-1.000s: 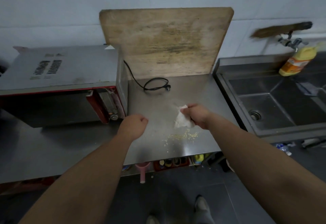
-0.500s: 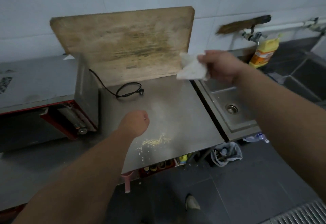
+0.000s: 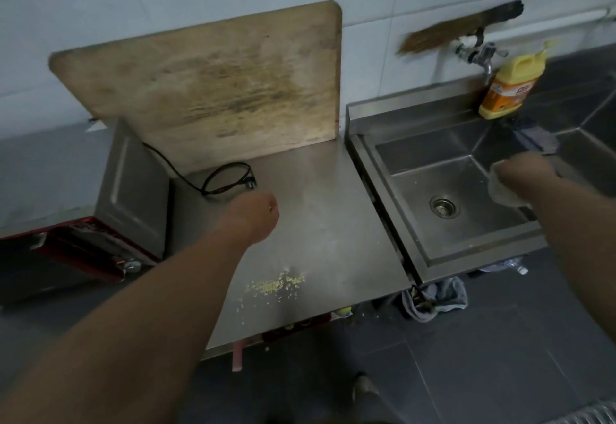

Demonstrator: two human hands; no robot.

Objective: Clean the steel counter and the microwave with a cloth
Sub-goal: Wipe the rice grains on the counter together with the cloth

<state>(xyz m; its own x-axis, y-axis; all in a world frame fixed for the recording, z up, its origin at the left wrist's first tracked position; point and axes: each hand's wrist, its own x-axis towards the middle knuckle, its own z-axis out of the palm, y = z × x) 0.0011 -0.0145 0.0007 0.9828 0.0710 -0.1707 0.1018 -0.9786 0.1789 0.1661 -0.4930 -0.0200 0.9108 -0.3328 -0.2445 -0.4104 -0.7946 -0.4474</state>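
The steel counter (image 3: pixel 336 223) carries a scatter of yellow crumbs (image 3: pixel 276 285) near its front edge. On the left stands the microwave (image 3: pixel 133 186), steel-sided with a red-trimmed front. My right hand (image 3: pixel 523 173) is out over the sink (image 3: pixel 433 176) and grips the white cloth (image 3: pixel 500 192), which shows blurred under the fist. My left hand (image 3: pixel 258 215) hovers above the counter as a curled fist with nothing in it, just in front of the black power cord (image 3: pixel 226 180).
A big worn wooden board (image 3: pixel 213 86) leans on the tiled wall behind the counter. A tap (image 3: pixel 480 56), a yellow detergent bottle (image 3: pixel 510 86) and a hand broom (image 3: pixel 456 28) sit by the sink. Rags (image 3: pixel 433 300) lie under it.
My right hand has carried the cloth off the counter, up and rightward, and now holds it over the sink. The view has swung right. My left fist stayed above the counter.
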